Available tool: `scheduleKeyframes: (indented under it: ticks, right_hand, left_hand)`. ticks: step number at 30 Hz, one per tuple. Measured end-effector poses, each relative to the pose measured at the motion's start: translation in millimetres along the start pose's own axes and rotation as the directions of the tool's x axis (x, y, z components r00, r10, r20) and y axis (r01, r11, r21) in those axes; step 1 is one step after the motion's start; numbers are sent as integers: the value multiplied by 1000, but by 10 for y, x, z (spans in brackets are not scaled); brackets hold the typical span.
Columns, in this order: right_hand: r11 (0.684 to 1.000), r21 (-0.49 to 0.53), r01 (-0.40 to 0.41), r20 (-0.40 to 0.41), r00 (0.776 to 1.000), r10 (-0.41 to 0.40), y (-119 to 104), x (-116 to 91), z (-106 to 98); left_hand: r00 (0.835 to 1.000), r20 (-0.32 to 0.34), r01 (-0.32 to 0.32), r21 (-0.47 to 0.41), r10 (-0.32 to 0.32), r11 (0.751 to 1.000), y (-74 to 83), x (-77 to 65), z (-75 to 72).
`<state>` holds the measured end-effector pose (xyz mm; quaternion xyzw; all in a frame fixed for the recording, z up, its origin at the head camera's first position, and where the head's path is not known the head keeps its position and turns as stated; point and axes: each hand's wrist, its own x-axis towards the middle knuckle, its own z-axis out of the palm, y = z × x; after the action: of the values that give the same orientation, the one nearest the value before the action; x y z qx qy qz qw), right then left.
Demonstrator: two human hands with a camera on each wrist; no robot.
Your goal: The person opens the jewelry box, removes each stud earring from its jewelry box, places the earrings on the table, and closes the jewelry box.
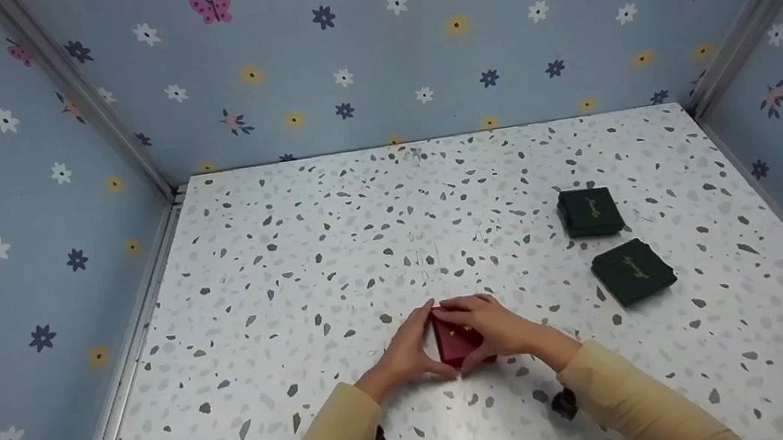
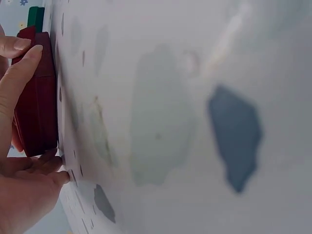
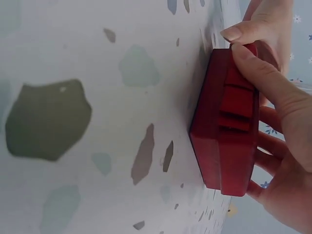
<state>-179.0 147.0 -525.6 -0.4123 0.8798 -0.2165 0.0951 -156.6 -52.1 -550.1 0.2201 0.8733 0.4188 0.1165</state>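
A small dark red box [image 1: 453, 346] with gold marks on top sits on the speckled table, between both hands. My left hand [image 1: 408, 346] holds its left side, thumb at the near edge and fingers toward the far corner. Over its right part curves my right hand [image 1: 500, 323], fingers across the top and thumb at the near edge. In the right wrist view a seam runs along the red box [image 3: 236, 146], and the right thumb presses near one end. The two thumb tips come close together in the left wrist view, at the edge of the red box [image 2: 41, 107].
Two dark green boxes [image 1: 591, 212] [image 1: 633, 271] with gold script lie to the right on the speckled white table [image 1: 316, 222]. Blue flowered panels [image 1: 369, 49] stand behind and at both sides. Black wrist pieces [image 1: 565, 403] hang below the sleeves.
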Motion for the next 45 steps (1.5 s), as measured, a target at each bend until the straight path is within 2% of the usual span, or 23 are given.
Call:
scheduleKeyframes:
  ticks: [4,9,18,26,31,38,45]
  right_hand:
    - [1000,10,-20,21,1000,19,-1,-5,-7]
    - [1000,25,1,16,1000,-1,6,-21,13]
    - [999,44,30,2,1000,-30,31,-64,65]
    - [998,27,49,-26,998,-48,29,-100,51]
    - [997,55,57,-97,994,-51,31,-160,4]
    - [996,89,-24,-171,984,39,32,-275,-84]
    - [989,126,-81,-244,963,111,77,-371,-151]
  left_hand:
    - [999,23,37,-2,-37,999,27,2,-5]
    - [997,39,61,-15,-60,998,53,7,-14]
    - [997,61,53,-26,-51,998,89,6,-37]
    - [998,64,4,-31,-2,1000,117,21,-41]
    - [997,64,-44,8,44,999,174,30,-56]
    - [997,74,-39,94,32,995,255,66,-49]
    - [991,75,-125,229,111,965,279,118,9]
